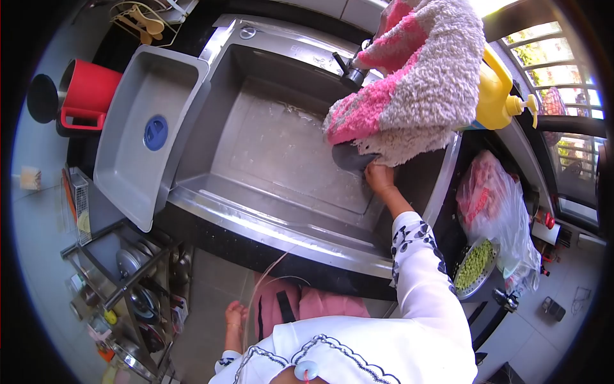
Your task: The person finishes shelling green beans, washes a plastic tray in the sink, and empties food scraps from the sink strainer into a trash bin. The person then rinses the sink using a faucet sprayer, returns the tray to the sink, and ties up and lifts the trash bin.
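Observation:
A shaggy pink-and-grey mat (425, 83) hangs in folds over the tap side of the steel sink (288, 153). At the mat's lower edge is my right hand (380, 178), its fingers closed on the edge and partly hidden. A smooth dark grey rounded piece (350, 157) shows beside these fingers; whether it belongs to the mat I cannot tell. The black tap (350, 75) is partly covered by the mat. Low by my body, in front of the counter, my left hand (235, 315) hangs with loosely curled fingers and nothing visible in it.
A grey basin (121, 173) with a blue drain plug (155, 132) sits on the sink's left side, beside a red container (96, 93). To the right are a yellow pump bottle (492, 89), a plastic bag (489, 198) and a colander (491, 270) of green pieces. A dish rack (125, 291) stands lower left.

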Action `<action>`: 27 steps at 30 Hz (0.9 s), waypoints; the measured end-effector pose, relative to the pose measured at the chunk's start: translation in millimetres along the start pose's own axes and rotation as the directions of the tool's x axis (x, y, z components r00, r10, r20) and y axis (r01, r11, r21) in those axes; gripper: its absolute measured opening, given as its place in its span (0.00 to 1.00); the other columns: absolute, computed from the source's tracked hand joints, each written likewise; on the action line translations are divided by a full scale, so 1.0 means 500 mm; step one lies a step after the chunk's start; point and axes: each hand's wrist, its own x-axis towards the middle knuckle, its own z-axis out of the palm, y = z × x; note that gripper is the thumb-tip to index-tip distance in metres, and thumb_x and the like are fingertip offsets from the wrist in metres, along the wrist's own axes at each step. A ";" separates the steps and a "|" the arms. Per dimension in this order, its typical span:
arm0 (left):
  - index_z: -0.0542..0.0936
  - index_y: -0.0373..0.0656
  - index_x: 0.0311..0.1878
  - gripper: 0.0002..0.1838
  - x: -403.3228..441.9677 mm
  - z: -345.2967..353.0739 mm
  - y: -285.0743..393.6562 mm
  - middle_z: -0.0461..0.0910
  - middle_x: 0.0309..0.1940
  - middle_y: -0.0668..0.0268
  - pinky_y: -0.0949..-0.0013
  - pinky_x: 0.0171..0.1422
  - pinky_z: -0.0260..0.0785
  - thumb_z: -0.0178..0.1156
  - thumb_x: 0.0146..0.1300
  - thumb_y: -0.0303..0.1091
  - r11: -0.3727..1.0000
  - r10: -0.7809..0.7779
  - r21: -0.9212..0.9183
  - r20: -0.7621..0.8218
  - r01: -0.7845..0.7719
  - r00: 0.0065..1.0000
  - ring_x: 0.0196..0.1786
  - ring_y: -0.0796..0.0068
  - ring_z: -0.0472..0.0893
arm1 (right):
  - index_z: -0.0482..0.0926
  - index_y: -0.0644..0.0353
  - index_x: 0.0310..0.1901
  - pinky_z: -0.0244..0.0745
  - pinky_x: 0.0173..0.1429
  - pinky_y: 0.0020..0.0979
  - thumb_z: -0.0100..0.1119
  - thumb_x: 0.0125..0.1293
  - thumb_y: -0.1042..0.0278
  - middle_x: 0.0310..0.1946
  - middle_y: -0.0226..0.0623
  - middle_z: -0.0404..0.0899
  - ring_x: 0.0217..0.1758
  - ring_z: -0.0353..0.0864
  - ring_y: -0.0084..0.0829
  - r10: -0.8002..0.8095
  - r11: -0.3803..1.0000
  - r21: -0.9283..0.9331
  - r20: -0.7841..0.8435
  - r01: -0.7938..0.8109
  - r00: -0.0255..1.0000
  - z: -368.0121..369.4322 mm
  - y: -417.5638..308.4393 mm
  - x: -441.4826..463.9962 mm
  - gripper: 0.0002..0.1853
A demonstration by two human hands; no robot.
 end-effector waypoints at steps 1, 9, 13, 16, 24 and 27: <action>0.70 0.39 0.53 0.17 -0.001 -0.001 -0.002 0.76 0.39 0.63 0.75 0.31 0.72 0.54 0.59 0.23 1.000 -0.004 0.012 0.022 0.004 1.000 0.33 0.73 0.80 | 0.75 0.59 0.26 0.76 0.33 0.42 0.57 0.50 0.67 0.28 0.42 0.77 0.29 0.80 0.45 -0.009 1.000 0.015 0.034 0.009 0.999 -0.012 -0.004 -0.002 0.06; 0.69 0.39 0.56 0.20 0.015 -0.037 -0.046 0.75 0.44 0.61 0.76 0.33 0.72 0.54 0.59 0.24 1.000 0.021 -0.015 0.100 -0.020 0.995 0.37 0.73 0.80 | 0.73 0.59 0.24 0.75 0.30 0.42 0.56 0.49 0.69 0.25 0.42 0.76 0.25 0.79 0.43 -0.204 0.975 -0.071 0.084 0.210 0.975 -0.191 -0.087 -0.079 0.04; 0.69 0.39 0.56 0.21 0.050 -0.082 -0.100 0.75 0.46 0.61 0.75 0.33 0.72 0.54 0.58 0.24 0.996 0.057 -0.075 0.142 -0.047 0.988 0.38 0.73 0.79 | 0.73 0.60 0.25 0.74 0.29 0.39 0.55 0.51 0.71 0.25 0.41 0.75 0.24 0.79 0.41 -0.316 0.933 -0.130 0.139 0.334 0.938 -0.317 -0.212 -0.136 0.03; 0.68 0.39 0.54 0.19 0.090 -0.129 -0.165 0.77 0.39 0.61 0.72 0.34 0.73 0.53 0.57 0.25 0.987 0.110 -0.131 0.152 -0.091 0.982 0.37 0.69 0.81 | 0.72 0.60 0.25 0.73 0.28 0.39 0.54 0.52 0.71 0.24 0.41 0.74 0.23 0.78 0.40 -0.451 0.879 -0.118 0.108 0.462 0.886 -0.398 -0.333 -0.191 0.03; 0.70 0.38 0.55 0.21 0.170 -0.292 -0.325 0.77 0.42 0.61 0.74 0.33 0.71 0.56 0.56 0.25 0.983 0.057 -0.183 0.127 -0.033 0.990 0.35 0.72 0.80 | 0.70 0.60 0.25 0.71 0.28 0.40 0.58 0.50 0.72 0.23 0.39 0.71 0.24 0.75 0.43 -0.662 0.749 0.069 0.041 0.659 0.748 -0.443 -0.689 -0.351 0.06; 0.71 0.39 0.54 0.20 0.199 -0.345 -0.363 0.77 0.42 0.62 0.74 0.34 0.71 0.56 0.56 0.25 0.985 0.073 -0.160 0.097 -0.057 0.993 0.35 0.72 0.80 | 0.70 0.60 0.27 0.71 0.28 0.41 0.56 0.51 0.70 0.23 0.39 0.71 0.23 0.76 0.42 -0.703 0.702 0.203 0.038 0.683 0.711 -0.368 -0.783 -0.404 0.05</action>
